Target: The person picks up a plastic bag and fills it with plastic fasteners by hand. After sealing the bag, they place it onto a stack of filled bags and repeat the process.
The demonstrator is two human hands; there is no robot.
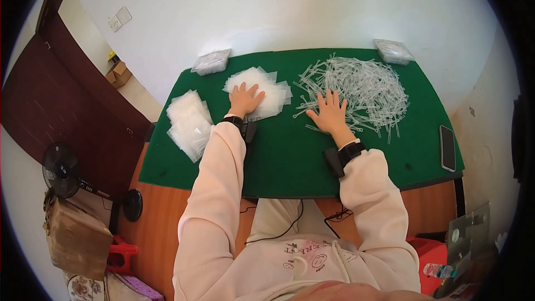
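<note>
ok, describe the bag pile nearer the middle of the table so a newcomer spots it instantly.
Find the green-topped table in front of the white wall. Left of centre, between another bag pile and the heap of clear plastic pieces, lies a fanned pile of whitish translucent bags. Unlike its neighbours, it has the left hand spread on top.

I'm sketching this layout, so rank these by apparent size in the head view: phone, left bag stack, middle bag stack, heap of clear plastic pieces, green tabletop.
1. Green tabletop
2. Heap of clear plastic pieces
3. Middle bag stack and left bag stack: too alike to rank
4. Phone
</note>
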